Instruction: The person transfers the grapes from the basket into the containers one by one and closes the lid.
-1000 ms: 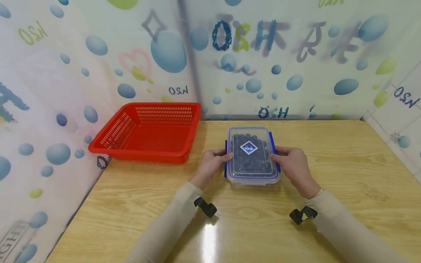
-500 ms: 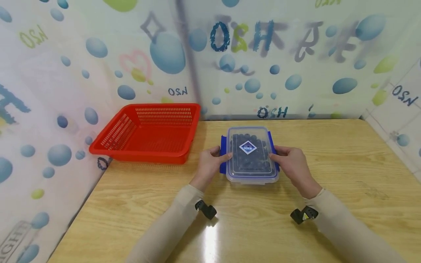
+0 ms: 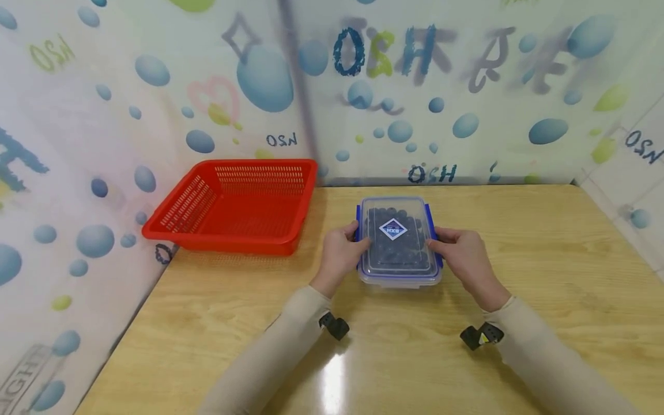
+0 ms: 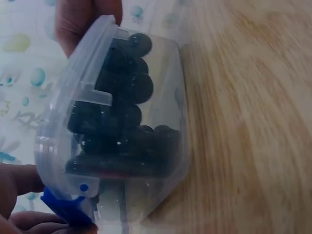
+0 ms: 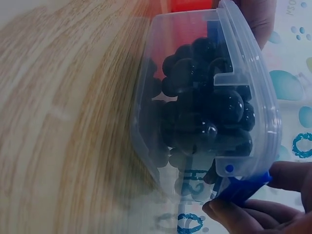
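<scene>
A clear plastic food container (image 3: 399, 268) with a lid stands on the table, full of dark round fruits (image 5: 226, 105) that look like grapes. The lid has a blue seal line and a diamond-shaped label (image 3: 393, 229). My left hand (image 3: 338, 255) grips the container's left side, thumb on the lid's edge and fingers at the blue latch (image 4: 68, 209). On the opposite side my right hand (image 3: 467, 260) pinches the lid's edge near the other blue latch (image 5: 243, 189). Some fingertips are hidden behind the container in the head view.
A red slotted plastic basket (image 3: 244, 245) stands at the back left of the wooden table (image 3: 560, 276). Behind the table hangs a wall covering (image 3: 467, 86) with blue drops and lettering. Each wrist wears a small black camera (image 3: 334, 326).
The left latch flared outward half a second ago and now lies close against the container's side. My left hand has shifted slightly right and inward. The right hand has hardly moved.
</scene>
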Tool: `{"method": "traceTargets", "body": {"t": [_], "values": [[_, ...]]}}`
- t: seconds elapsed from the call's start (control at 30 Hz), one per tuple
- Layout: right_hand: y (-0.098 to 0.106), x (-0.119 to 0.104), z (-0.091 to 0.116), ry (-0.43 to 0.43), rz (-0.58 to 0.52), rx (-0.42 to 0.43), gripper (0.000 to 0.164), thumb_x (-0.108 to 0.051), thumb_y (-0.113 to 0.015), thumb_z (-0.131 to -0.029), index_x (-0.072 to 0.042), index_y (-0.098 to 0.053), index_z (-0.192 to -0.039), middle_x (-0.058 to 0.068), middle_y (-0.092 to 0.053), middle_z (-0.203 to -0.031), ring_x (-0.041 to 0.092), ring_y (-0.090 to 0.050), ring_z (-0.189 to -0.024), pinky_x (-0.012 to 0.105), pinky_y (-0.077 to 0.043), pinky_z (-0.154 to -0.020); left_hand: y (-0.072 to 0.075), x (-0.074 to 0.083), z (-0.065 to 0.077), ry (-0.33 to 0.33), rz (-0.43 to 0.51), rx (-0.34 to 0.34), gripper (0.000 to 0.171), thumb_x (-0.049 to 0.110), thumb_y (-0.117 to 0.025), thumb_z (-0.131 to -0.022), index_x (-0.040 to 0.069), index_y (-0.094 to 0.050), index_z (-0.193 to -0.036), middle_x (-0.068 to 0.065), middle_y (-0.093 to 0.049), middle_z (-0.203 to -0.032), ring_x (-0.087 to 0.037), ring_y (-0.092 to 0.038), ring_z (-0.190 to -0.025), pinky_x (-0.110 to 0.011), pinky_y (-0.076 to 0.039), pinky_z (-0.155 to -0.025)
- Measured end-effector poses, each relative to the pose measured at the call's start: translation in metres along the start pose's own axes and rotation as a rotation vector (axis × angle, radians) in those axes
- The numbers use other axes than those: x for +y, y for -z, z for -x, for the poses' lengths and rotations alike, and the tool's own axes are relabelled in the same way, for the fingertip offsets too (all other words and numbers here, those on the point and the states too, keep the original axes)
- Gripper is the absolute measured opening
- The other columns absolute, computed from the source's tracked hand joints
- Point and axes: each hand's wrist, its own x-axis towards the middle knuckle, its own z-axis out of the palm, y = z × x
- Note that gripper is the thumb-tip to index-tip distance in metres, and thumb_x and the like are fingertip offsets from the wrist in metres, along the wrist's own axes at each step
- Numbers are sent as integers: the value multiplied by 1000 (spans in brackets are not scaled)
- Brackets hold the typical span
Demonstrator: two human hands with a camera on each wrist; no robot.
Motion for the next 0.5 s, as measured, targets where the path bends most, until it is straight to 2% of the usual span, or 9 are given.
{"method": "traceTargets", "body": {"t": [0.13,0.27,0.37,0.43,0.5], "values": [[2,-3,1,-3,9,-3,51,-19,-60,-98,6,-47,-141,24,-49,-140,34,-51,-126,44,-46,-97,-3,6,3,-77,-121,28,52,11,-72,-90,-2,-53,-136,-13,-51,-140,-23,-51,-126,-35,-46,-96],[3,-7,2,-5,-1,-13,51,-17,-59,-98,7,-46,-141,24,-48,-141,35,-51,-126,43,-46,-97,-5,10,4,-96,-187,44,48,9,-70,-91,-1,-54,-135,-12,-52,-139,-24,-52,-125,-35,-48,-94],[4,-8,1,-1,14,-22,51,-16,-59,-99,8,-45,-141,25,-48,-140,35,-51,-125,42,-46,-96,-4,12,3,-107,-210,27,49,9,-69,-92,-2,-53,-136,-13,-51,-140,-24,-53,-124,-35,-48,-93],[7,-6,-1,8,64,-39,52,-20,-59,-99,7,-45,-141,25,-49,-140,35,-51,-126,44,-46,-97,-2,10,3,-132,-256,3,50,12,-68,-93,-3,-51,-138,-15,-50,-141,-25,-50,-126,-36,-46,-97],[10,-4,-3,17,163,-53,58,-29,-56,-100,7,-43,-143,26,-47,-142,38,-49,-127,48,-46,-98,1,8,3,-170,-348,-20,52,19,-65,-96,-4,-49,-140,-16,-46,-144,-27,-47,-130,-39,-42,-101]]}}
